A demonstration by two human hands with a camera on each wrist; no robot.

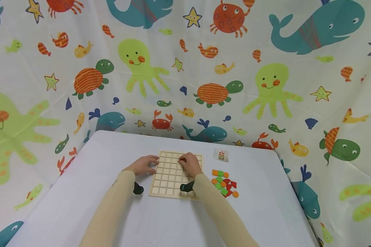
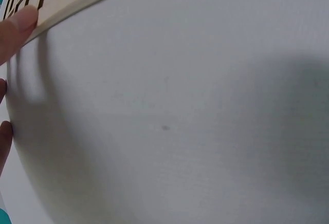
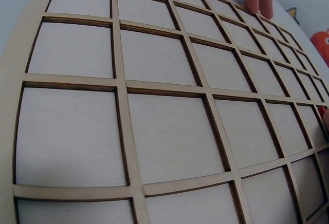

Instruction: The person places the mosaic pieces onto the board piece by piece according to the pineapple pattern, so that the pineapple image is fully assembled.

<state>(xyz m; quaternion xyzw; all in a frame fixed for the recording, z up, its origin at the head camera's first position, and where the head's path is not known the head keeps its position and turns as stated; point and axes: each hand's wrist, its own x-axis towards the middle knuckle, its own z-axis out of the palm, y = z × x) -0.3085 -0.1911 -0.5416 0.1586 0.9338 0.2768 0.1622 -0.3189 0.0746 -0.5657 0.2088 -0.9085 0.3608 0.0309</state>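
A wooden grid board (image 1: 168, 178) of square cells lies flat on the white table. My left hand (image 1: 143, 165) rests at the board's left edge, fingers extended. In the left wrist view its thumb (image 2: 23, 21) touches the board's rim (image 2: 77, 0). Over the upper part of the grid, my right hand (image 1: 190, 164) pinches a small red piece, mostly covered by the fingers. A bit of that red piece (image 3: 322, 110) shows at the right side of the right wrist view, close to a cell. The piece's shape is hidden.
Right of the board lies a loose group of flat pieces: orange discs (image 1: 235, 194), green squares (image 1: 224, 191) and red pieces (image 1: 233, 184). Behind them is a small card with a grid and picture (image 1: 221, 155). A sea-animal curtain (image 1: 185, 68) hangs behind the table (image 1: 266, 206).
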